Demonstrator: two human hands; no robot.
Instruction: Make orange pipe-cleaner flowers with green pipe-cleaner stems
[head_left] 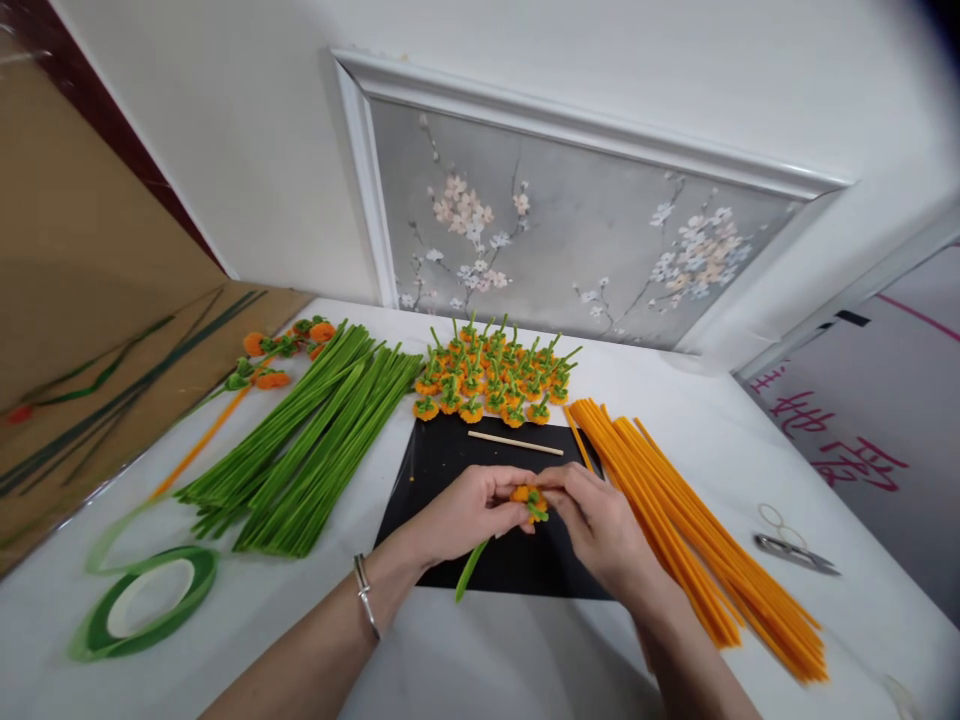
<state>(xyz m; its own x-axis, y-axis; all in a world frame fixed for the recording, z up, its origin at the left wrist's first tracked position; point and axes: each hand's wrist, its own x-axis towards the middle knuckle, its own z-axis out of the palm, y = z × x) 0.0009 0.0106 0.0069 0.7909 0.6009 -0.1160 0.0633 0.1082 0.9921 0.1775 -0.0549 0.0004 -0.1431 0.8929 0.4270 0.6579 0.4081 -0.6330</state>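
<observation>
Over a black mat (405, 510), my left hand (476, 515) pinches a small orange pipe-cleaner flower (521, 494) with green at its centre. My right hand (596, 515) grips the same flower from the other side, its fingertips closed at the edge. A green pipe cleaner (470, 572) hangs down below my left hand; where its upper end goes is hidden. Beyond my hands a thin wooden stick (516, 443) lies across the mat. Behind the mat stand rows of finished orange flowers (472, 385) with green stems pointing up.
Green pipe cleaners (300, 450) lie left, orange pipe cleaners (675, 510) right. A roll of green tape (196, 590) rests at front left, and small scissors-like snips (796, 553) at far right. Longer-stemmed orange flowers (271, 379) lie at back left. A wall with a framed floral panel (562, 220) bounds the back.
</observation>
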